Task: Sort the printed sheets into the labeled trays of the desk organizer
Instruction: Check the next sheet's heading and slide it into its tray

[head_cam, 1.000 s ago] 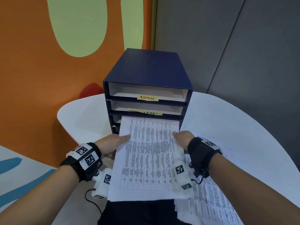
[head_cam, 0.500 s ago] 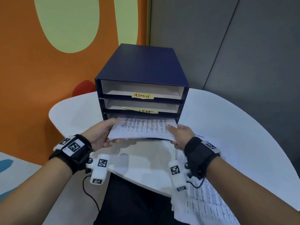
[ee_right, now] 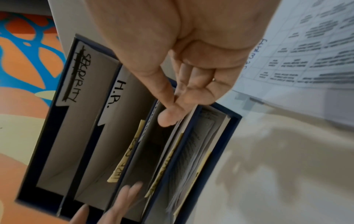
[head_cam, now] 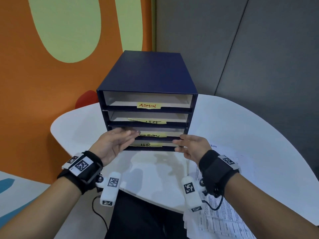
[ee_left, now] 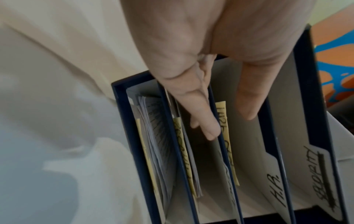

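Note:
A dark blue desk organizer [head_cam: 146, 75] with four stacked trays stands on the white table [head_cam: 241, 126]. Yellow labels read ADMIN [head_cam: 148, 105] on top and HR [head_cam: 146, 145] at the bottom; the two between are hard to read. My left hand [head_cam: 127, 135] reaches with straight fingers to the left mouth of the third tray and holds nothing. My right hand [head_cam: 179, 144] is at the right front of the lower trays, thumb by its fingertips [ee_right: 172, 112], with nothing plainly held. Printed sheets [ee_left: 197, 181] lie in the third tray, and a thicker stack [ee_left: 153, 136] fills the bottom one.
More printed sheets [head_cam: 224, 213] lie on the table's near right edge, under my right forearm. An orange and green wall is close on the left, grey panels stand behind. A black cable [head_cam: 98, 209] hangs under my left wrist.
The printed sheet I held by both side edges has slid all the way into the third tray. Both hands have let go of it and stay at the tray front.

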Tool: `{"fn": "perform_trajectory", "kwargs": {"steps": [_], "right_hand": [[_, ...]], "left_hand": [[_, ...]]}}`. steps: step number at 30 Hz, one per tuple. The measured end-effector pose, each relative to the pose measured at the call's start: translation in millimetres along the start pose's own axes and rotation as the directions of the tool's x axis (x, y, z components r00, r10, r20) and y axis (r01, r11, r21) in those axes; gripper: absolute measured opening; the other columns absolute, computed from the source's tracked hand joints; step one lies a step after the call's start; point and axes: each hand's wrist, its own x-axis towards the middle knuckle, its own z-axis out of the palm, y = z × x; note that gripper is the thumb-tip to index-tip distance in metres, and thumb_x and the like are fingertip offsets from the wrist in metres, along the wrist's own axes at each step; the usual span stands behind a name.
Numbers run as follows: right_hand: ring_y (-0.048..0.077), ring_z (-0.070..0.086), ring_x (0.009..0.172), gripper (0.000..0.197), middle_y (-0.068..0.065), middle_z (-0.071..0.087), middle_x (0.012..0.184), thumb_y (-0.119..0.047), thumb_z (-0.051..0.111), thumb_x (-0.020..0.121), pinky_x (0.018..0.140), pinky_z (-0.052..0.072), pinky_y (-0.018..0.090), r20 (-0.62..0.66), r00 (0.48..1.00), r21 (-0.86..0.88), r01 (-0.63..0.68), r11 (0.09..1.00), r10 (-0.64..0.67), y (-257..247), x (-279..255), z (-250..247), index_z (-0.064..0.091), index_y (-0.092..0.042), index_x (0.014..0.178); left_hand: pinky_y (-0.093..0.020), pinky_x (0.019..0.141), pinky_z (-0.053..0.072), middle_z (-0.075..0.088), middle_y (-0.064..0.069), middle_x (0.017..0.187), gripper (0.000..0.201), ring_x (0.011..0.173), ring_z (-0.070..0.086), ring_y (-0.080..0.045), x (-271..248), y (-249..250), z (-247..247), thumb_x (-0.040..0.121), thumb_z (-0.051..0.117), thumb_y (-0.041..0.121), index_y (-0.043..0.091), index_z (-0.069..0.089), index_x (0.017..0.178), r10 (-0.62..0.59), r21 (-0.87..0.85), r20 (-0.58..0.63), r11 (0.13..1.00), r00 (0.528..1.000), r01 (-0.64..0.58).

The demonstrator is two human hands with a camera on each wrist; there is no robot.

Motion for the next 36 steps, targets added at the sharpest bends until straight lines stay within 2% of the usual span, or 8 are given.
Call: {"fn": "perform_trajectory", "kwargs": {"steps": [4,9,14,19,26,30,33,36], "right_hand": [[0.018,0.070,0.063,0.020,0.007,0.076,0.091,-0.003,0.057,0.090,0.055,0.039,0.023,-0.026,0.999,-0.102,0.040,0.994,-0.043,-1,-4,-24,0.062,-0.006,0.108],[0.012,0.068,0.056,0.014,-0.003,0.075,0.073,-0.004,0.063,0.086,0.054,0.042,0.022,-0.196,0.979,-0.206,0.010,0.979,-0.051,2,-4,-85,0.065,-0.010,0.098],[0.016,0.062,0.062,0.013,0.010,0.069,0.084,-0.004,0.069,0.083,0.053,0.042,0.022,-0.397,0.916,-0.301,-0.079,0.950,-0.050,22,-6,-152,0.066,-0.007,0.095],[0.015,0.060,0.060,0.018,0.005,0.064,0.071,-0.002,0.064,0.084,0.052,0.049,0.020,-0.468,0.882,-0.365,-0.132,0.921,-0.059,44,-20,-185,0.067,-0.005,0.101],[0.005,0.064,0.080,0.012,-0.015,0.068,0.089,-0.020,0.064,0.086,0.072,0.048,0.020,-0.267,0.889,-0.716,0.075,0.694,-0.371,56,-75,-190,0.063,-0.029,0.095],[0.010,0.061,0.090,0.024,-0.012,0.065,0.106,-0.029,0.064,0.086,0.085,0.050,0.027,-0.225,0.941,-0.795,-0.029,0.606,-0.251,64,-70,-201,0.060,-0.027,0.110],[0.015,0.059,0.104,0.043,-0.004,0.059,0.125,-0.032,0.062,0.087,0.090,0.047,0.027,-0.252,0.950,-0.788,-0.093,0.608,-0.182,69,-66,-202,0.052,-0.022,0.127],[0.021,0.053,0.121,0.068,0.005,0.046,0.143,-0.037,0.064,0.085,0.098,0.044,0.031,-0.284,0.948,-0.796,-0.150,0.586,-0.143,77,-63,-201,0.035,-0.018,0.144]], "left_hand": [[-0.022,0.074,0.061,0.071,-0.014,0.121,0.041,0.103,0.073,-0.022,-5,-3,9,0.083,0.062,0.015,0.006,0.060,0.124,-0.068,0.110,0.062,0.992,0.996,0.061],[-0.026,0.069,0.062,0.076,-0.009,0.108,0.023,0.081,0.075,-0.019,-5,-23,62,0.095,0.062,0.014,0.010,0.066,0.117,-0.185,0.452,0.126,0.885,0.975,0.110],[-0.037,0.079,0.059,0.072,-0.005,0.104,0.029,0.083,0.069,-0.017,6,-82,125,0.088,0.072,0.016,0.010,0.060,0.114,-0.259,0.778,0.101,0.623,0.961,0.086],[-0.037,0.103,0.048,0.052,-0.003,0.140,0.089,0.122,0.055,-0.022,28,-137,160,0.074,0.081,0.047,0.016,0.037,0.144,-0.158,0.959,0.107,0.277,0.982,-0.060],[-0.038,0.091,0.055,0.067,0.002,0.112,0.075,0.102,0.065,-0.018,41,-149,165,0.061,0.092,0.039,0.020,0.049,0.119,-0.055,0.959,0.037,0.282,0.998,-0.020],[-0.029,0.073,0.053,0.063,0.002,0.081,0.025,0.077,0.061,-0.017,38,-141,168,0.079,0.081,0.032,0.017,0.060,0.081,0.048,0.975,0.051,0.213,0.998,-0.060],[-0.025,0.060,0.042,0.058,0.002,0.070,0.028,0.069,0.056,-0.019,33,-137,168,0.087,0.073,0.030,0.019,0.056,0.069,0.128,0.963,0.084,0.245,0.988,-0.113],[-0.033,0.071,0.055,0.068,-0.008,0.077,0.027,0.074,0.064,-0.026,26,-128,168,0.091,0.069,0.029,0.012,0.063,0.072,0.215,0.922,0.081,0.354,0.973,-0.155]]}}
